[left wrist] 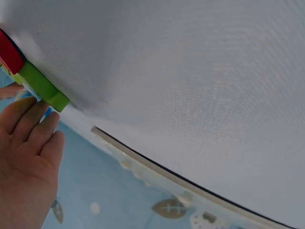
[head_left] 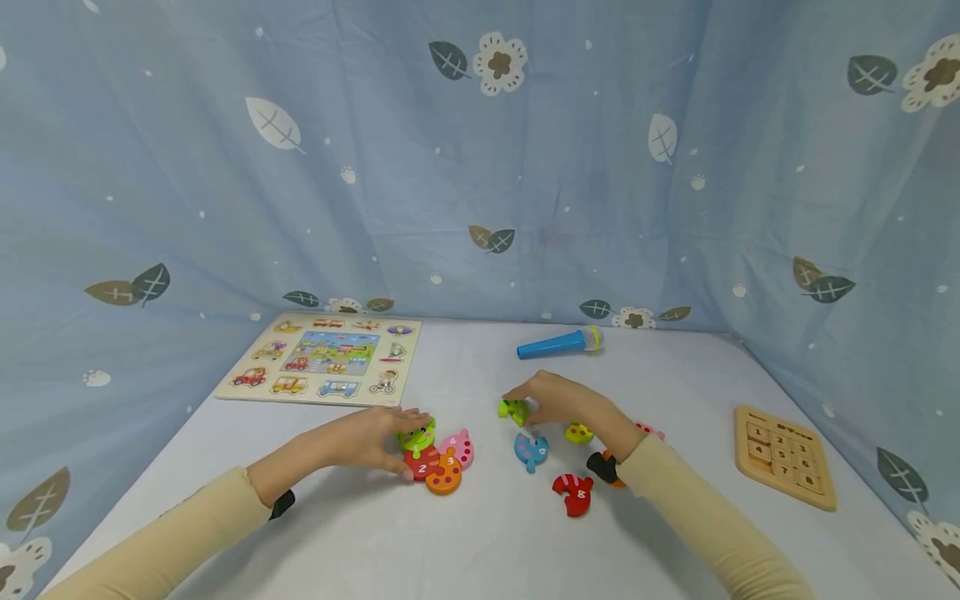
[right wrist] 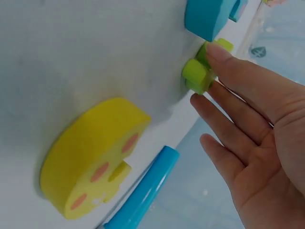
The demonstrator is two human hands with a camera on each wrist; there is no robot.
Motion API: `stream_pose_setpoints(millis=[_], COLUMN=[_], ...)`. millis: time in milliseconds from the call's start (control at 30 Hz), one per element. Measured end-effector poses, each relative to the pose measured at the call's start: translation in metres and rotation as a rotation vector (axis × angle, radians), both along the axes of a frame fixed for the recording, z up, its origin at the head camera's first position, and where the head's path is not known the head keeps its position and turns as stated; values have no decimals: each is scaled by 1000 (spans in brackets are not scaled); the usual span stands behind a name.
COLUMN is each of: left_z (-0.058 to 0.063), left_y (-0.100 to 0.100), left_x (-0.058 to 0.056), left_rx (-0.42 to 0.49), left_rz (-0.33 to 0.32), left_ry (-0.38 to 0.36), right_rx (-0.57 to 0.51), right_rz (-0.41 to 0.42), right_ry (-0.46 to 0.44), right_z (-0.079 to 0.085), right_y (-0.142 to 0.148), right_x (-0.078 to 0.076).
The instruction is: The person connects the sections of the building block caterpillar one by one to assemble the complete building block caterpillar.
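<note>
My left hand (head_left: pixel 369 440) lies over the green caterpillar head (head_left: pixel 417 437), fingers stretched along it and thumb by the red puzzle piece (head_left: pixel 422 463) marked 2. In the left wrist view the fingertips are at the green head's edge (left wrist: pixel 43 86). An orange piece (head_left: pixel 444 475) marked 3 and a pink piece (head_left: pixel 459 448) marked 4 join onto the red one. My right hand (head_left: pixel 558 398) pinches a small green puzzle piece (head_left: pixel 514 412) between thumb and fingers, close to the tabletop; its far side is partly hidden in the right wrist view (right wrist: pixel 196 75).
Around my right hand lie a blue piece (head_left: pixel 530 451), a yellow piece (head_left: pixel 578 433), a red piece (head_left: pixel 575 497) and a black-and-orange piece (head_left: pixel 604 467). A blue toy microphone (head_left: pixel 558 343), a picture puzzle board (head_left: pixel 258 343) and a wooden number board (head_left: pixel 783 454) stand farther off.
</note>
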State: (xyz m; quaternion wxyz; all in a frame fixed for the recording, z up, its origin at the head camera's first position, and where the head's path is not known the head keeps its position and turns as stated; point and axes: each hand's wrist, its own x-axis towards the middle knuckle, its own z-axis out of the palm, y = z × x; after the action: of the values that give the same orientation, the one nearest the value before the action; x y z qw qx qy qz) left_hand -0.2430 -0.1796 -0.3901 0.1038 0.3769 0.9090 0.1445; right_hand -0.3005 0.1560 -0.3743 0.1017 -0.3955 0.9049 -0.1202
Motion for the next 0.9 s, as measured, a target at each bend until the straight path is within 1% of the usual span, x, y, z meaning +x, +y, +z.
stream_pose_setpoints(millis=[200,433,700,900], left_z=[1,1,0,-1], left_y=[0,0,-1,-2], left_x=[0,0,0,0], left_rx=[4,12,13,38], left_rz=[-10,-17,-8,-9], left_ry=[3,0,13,-5], right_rx=[-16,-34,-55,-70], right_rz=[0,-2,40,69], right_ry=[18,16,44,50], right_z=[-4,-2,3,4], right_y=[-1,-1,-2,-4], right_x=[-1,1,3,5])
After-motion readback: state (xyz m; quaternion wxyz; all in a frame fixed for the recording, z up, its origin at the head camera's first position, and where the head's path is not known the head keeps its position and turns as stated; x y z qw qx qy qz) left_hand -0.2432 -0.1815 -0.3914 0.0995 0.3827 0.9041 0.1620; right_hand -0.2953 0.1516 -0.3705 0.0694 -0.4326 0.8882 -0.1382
